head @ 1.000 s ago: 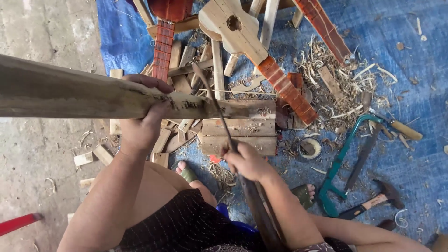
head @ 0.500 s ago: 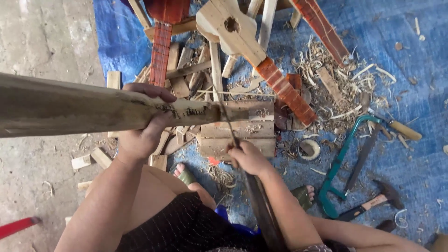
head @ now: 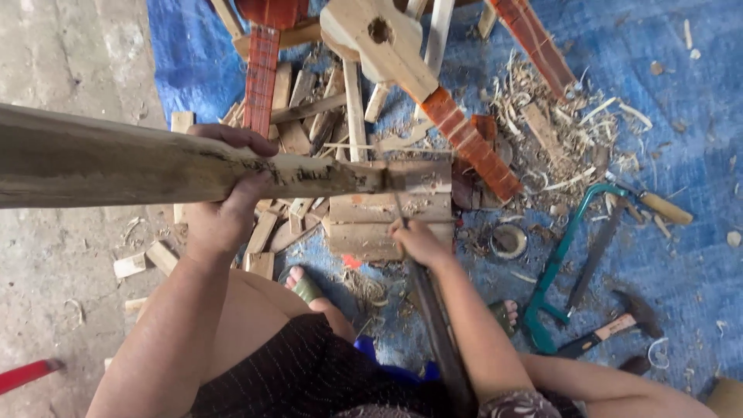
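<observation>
My left hand grips a long rough wooden plank that runs in from the left edge and rests its far end on a pale wooden block. My right hand is closed on a long dark blade tool, its thin tip standing against the plank's end near the block. The tool's long dark shaft runs back along my right forearm.
Unfinished wooden guitar-like instruments with red fretted necks lie on a blue tarp among offcuts and shavings. A green-framed saw, a hammer and a wooden-handled tool lie at right. Bare concrete floor at left.
The plank and my left hand have shifted slightly lower in view. My right hand with the blade has edged forward toward the plank's end on the block.
</observation>
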